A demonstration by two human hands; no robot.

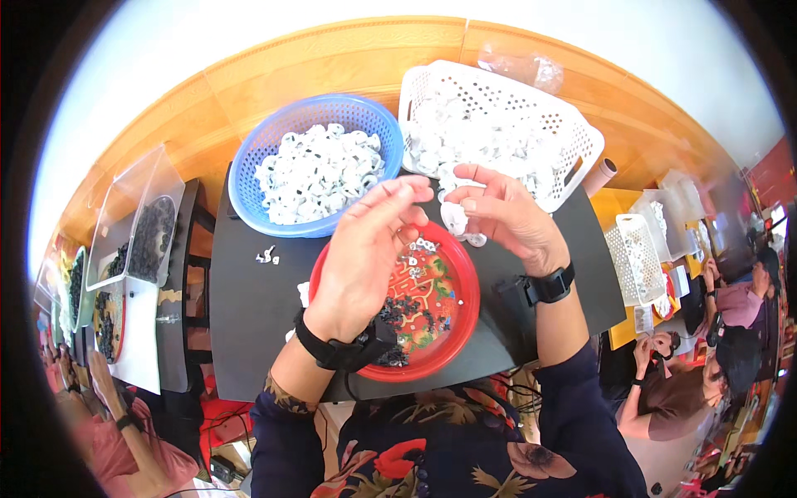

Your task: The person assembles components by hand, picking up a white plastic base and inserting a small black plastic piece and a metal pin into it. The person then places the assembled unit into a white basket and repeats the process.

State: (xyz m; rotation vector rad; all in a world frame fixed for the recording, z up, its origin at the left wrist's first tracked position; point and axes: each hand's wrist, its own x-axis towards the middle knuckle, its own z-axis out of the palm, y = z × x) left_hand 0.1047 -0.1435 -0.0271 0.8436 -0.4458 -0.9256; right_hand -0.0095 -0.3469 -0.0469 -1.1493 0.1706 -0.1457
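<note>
Above the red tray (470, 309), my right hand (513, 221) pinches a small round white plastic piece (453, 217) between thumb and fingers. My left hand (362, 257) is raised over the tray's left part, fingers curled in toward the thumb. Whatever it may hold is hidden behind the fingers. Small black parts (400, 312) and a few small white-and-grey parts (424, 245) lie on the tray's patterned bottom. Beyond my hands, a blue basket (249, 195) holds a heap of white plastic pieces (320, 170). More white pieces fill a white basket (581, 149) at the back right.
These stand on a dark table (257, 332) against a wood-panelled wall (332, 62). A few loose white bits (267, 256) lie left of the tray. Clear plastic bins (137, 224) stand on a table at left. People (693, 390) work at right, others at lower left.
</note>
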